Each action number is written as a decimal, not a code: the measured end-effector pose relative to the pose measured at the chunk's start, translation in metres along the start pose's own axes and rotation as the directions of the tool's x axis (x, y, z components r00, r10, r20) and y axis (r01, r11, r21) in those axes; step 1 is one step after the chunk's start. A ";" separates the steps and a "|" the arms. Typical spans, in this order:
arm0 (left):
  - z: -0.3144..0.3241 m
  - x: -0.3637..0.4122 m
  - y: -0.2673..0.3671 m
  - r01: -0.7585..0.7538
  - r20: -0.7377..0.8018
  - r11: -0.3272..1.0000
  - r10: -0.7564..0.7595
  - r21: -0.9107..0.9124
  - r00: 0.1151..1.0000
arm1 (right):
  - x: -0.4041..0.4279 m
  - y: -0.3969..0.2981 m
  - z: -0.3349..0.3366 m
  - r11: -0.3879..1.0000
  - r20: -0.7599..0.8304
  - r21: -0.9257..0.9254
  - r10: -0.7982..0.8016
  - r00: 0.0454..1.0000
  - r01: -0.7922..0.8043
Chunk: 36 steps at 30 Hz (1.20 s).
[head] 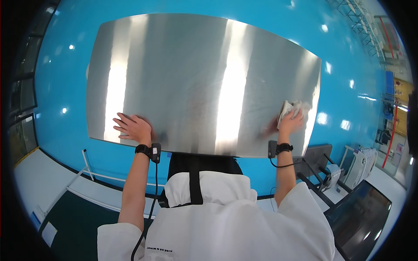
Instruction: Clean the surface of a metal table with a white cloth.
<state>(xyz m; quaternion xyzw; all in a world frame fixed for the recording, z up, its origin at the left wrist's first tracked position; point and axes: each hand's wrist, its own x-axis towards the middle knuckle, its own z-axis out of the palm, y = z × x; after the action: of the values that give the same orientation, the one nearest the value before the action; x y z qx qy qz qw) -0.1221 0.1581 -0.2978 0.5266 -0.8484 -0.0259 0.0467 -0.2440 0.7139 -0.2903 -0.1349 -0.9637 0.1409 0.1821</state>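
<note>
A shiny metal tabletop (183, 71) spreads out before me, with bright bands of reflected light across it. My left hand (135, 128) rests palm down near its front left corner, fingers spread and holding nothing. Toward the front right edge, my right hand (290, 122) holds a crumpled pale cloth (284, 112) against the metal. The cloth's right side is slightly blurred, and the hand covers part of it. Black wrist straps with small dark devices sit on my left wrist (156, 152) and my right wrist (272, 149), each with a cable.
Glossy blue floor (346, 84) surrounds the table. A dark-topped stand (318, 151) and a large dark screen (362, 215) are at lower right. White metal rails (107, 176) and a dark green board (78, 225) lie at lower left. Metal racks (359, 23) stand at upper right.
</note>
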 end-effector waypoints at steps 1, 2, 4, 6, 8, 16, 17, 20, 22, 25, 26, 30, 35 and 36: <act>0.000 0.000 0.001 0.000 -0.002 1.000 0.000 0.002 1.000 | -0.007 -0.025 0.008 0.972 -0.036 -0.135 0.191 0.981 -0.194; -0.001 0.001 -0.001 -0.004 0.001 1.000 0.004 0.005 1.000 | -0.021 -0.053 0.012 0.885 -0.098 -0.263 0.371 0.923 -0.384; -0.004 0.003 -0.005 -0.001 -0.002 1.000 0.001 0.014 1.000 | -0.060 -0.116 0.016 0.977 -0.024 -0.177 -0.126 0.992 0.120; -0.003 0.001 -0.001 0.005 -0.006 1.000 -0.005 0.013 1.000 | -0.096 -0.176 0.013 0.922 0.179 0.174 -0.376 0.909 0.346; 0.000 0.001 -0.002 -0.006 0.010 1.000 0.006 0.023 1.000 | -0.115 -0.223 -0.005 0.706 0.308 0.472 -0.693 0.652 0.528; -0.002 0.002 -0.007 0.007 0.007 0.999 -0.007 0.034 1.000 | -0.047 -0.117 -0.037 0.636 0.494 0.575 -0.771 0.402 0.515; -0.003 0.001 -0.007 -0.002 -0.001 1.000 0.002 0.019 1.000 | -0.032 -0.083 -0.041 0.683 0.399 0.428 -0.730 0.555 0.592; 0.001 -0.001 0.004 -0.021 -0.003 1.000 0.020 -0.012 1.000 | 0.021 0.036 -0.026 0.948 0.235 0.164 -0.305 0.923 0.272; 0.000 0.001 -0.002 -0.011 -0.013 1.000 0.011 -0.007 1.000 | 0.037 0.025 -0.017 0.985 0.175 0.145 -0.118 0.978 0.093; 0.001 0.002 -0.005 -0.006 -0.022 1.000 0.006 0.007 1.000 | 0.030 -0.036 0.024 0.736 -0.161 -0.240 0.613 0.774 -0.633; 0.004 0.000 0.002 -0.021 -0.018 1.000 0.021 -0.001 1.000 | 0.022 -0.052 0.037 0.758 -0.164 -0.312 0.551 0.818 -0.573; -0.009 0.000 0.000 0.013 0.012 1.000 -0.013 0.003 1.000 | -0.065 -0.233 0.036 0.860 0.048 0.275 -0.458 0.887 0.430; -0.003 -0.003 0.012 0.002 0.044 0.999 0.000 -0.033 0.999 | -0.122 -0.293 0.019 0.332 0.232 0.714 -0.943 0.239 0.617; -0.002 -0.002 0.008 0.013 0.041 0.999 -0.012 -0.029 0.999 | -0.119 -0.284 0.018 0.299 0.241 0.745 -0.954 0.178 0.597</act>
<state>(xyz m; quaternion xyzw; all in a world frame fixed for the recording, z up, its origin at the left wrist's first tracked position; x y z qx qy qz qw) -0.1279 0.1635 -0.2949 0.5305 -0.8454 -0.0495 0.0370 -0.2034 0.4101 -0.2523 0.5138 -0.7990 0.2963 -0.0989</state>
